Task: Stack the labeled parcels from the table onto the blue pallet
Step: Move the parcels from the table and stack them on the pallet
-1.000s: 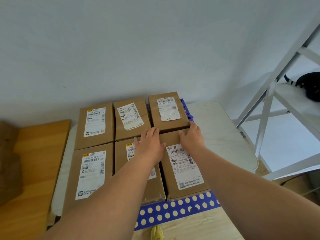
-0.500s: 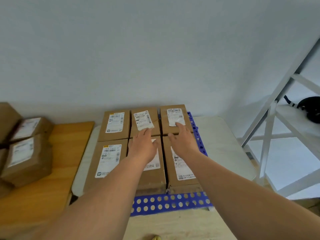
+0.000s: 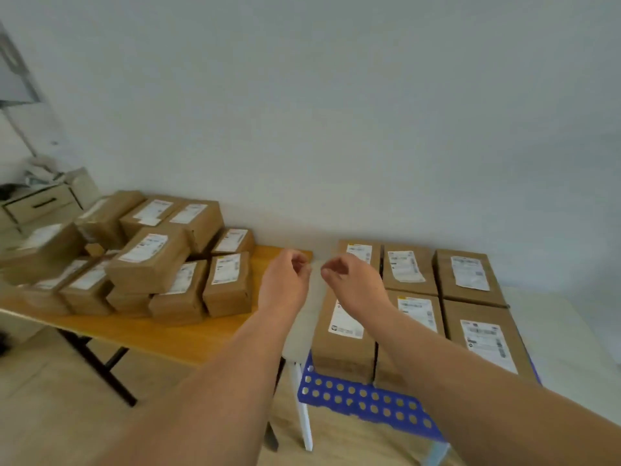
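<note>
Several brown labeled parcels (image 3: pixel 477 334) lie flat side by side in two rows on the blue perforated pallet (image 3: pixel 363 400) at the right. More labeled parcels (image 3: pixel 148 260) are piled on the orange wooden table (image 3: pixel 188 334) at the left. My left hand (image 3: pixel 285 284) hovers over the table's right end with fingers loosely curled, holding nothing. My right hand (image 3: pixel 349 280) hangs above the left column of pallet parcels, fingers also loosely curled and empty. Both hands are off the parcels.
The pallet sits on a pale tabletop (image 3: pixel 564 331) on white legs (image 3: pixel 302 408). A light drawer unit (image 3: pixel 43 203) with clutter stands at the far left. The wall runs behind both tables, and black table legs (image 3: pixel 100 368) stand on the wooden floor.
My hands have lifted off the pallet parcels and moved left, fingers curling loosely. My view has swung left, bringing the parcel pile on the orange table into sight.
</note>
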{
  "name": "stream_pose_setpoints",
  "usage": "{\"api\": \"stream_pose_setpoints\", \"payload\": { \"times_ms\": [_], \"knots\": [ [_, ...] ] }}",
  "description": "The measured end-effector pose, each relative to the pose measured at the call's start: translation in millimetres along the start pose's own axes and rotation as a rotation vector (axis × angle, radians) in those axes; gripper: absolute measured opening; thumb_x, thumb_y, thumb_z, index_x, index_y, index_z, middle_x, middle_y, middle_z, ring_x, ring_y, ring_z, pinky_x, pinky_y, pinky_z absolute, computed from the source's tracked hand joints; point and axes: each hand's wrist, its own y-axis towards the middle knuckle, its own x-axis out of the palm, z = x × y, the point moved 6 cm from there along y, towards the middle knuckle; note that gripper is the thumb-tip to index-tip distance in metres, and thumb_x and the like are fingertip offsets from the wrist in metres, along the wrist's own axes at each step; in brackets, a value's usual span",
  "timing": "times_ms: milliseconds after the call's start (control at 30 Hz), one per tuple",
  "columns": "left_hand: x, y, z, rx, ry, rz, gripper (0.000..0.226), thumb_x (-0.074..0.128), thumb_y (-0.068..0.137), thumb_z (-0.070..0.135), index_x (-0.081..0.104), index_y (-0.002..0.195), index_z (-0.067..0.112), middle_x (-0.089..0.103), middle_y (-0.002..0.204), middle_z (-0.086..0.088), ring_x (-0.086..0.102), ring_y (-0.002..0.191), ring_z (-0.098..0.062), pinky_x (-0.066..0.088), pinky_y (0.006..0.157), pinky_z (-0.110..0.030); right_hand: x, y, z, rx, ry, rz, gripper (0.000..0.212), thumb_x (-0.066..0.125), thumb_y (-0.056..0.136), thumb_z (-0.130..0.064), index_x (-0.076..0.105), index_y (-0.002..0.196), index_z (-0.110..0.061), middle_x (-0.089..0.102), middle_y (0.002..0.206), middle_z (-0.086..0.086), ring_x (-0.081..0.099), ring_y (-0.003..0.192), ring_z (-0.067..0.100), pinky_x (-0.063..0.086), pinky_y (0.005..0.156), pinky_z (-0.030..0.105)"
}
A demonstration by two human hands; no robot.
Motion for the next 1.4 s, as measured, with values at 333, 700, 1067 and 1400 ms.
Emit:
{"api": "stream_pose_setpoints", "payload": {
  "times_ms": [333,700,1067,1400],
  "knots": [
    [-214,57,-168,-0.145,-0.067,0.208,0.014,0.052,0.098,0.036,0.060,0.105,0.026,0.063,0.097,0.009,0.056,0.085,-0.007,0.041,0.066,-0.024,217,50,-177,-0.032,0.121,-0.129,0.022,0.055,0.097,-0.038,0.066,0.106,-0.021,0.063,0.089,-0.011,0.057,0.081,0.006,0.041,0.062,0.020],
    [-274,126,-305,-0.298,-0.071,0.220,0.032,0.052,0.099,0.031,0.056,0.129,0.024,0.061,0.121,0.005,0.054,0.100,-0.008,0.042,0.079,-0.023,338,116,-211,0.101,0.222,-0.154,0.026,0.056,0.095,-0.038,0.059,0.118,-0.027,0.060,0.106,-0.013,0.052,0.092,0.003,0.040,0.070,0.020],
    [-237,253,-322,-0.255,0.039,0.084,0.047,0.051,0.099,0.033,0.039,0.144,0.027,0.047,0.143,0.003,0.047,0.127,-0.017,0.042,0.094,-0.030,377,246,-175,0.249,0.356,-0.150,0.046,0.060,0.094,-0.034,0.052,0.134,-0.015,0.062,0.124,0.003,0.056,0.088,0.008,0.043,0.062,0.015],
    [-197,355,-356,-0.199,0.140,-0.069,0.054,0.050,0.099,0.032,0.032,0.149,0.025,0.040,0.150,0.003,0.038,0.137,-0.017,0.038,0.106,-0.037,435,324,-132,0.558,0.384,-0.232,0.054,0.054,0.096,-0.046,0.045,0.138,-0.014,0.057,0.129,0.004,0.053,0.096,0.016,0.044,0.086,0.034]
  ]
}}
